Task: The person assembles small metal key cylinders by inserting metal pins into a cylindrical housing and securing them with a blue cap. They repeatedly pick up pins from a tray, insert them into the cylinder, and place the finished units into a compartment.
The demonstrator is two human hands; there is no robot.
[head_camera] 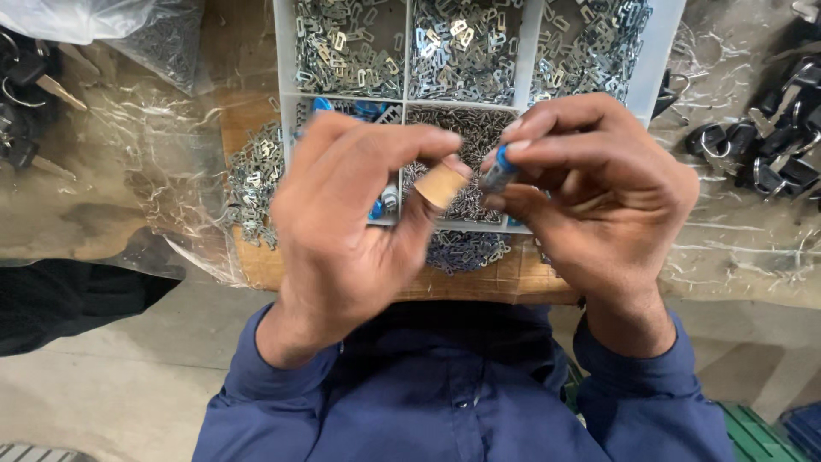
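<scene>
My right hand [599, 205] pinches a small cylindrical metal part with a blue cap [499, 171] between thumb and fingers. Right beside it, my left hand [355, 227] has its fingers curled in; its thumb, wrapped in a tan bandage [440, 186], nearly touches the part. Whether the left fingers hold anything is hidden. Both hands hover over a white compartment tray [286, 128] filled with several small silver metal clips. A few blue pieces [369, 109] lie in its left compartment.
The tray rests on a wooden board [513, 278] with loose clips [254, 180] spilled at its left edge. Clear plastic sheeting [128, 154] covers the bench. Black keys [30, 94] lie far left, black key-ring parts [774, 145] far right.
</scene>
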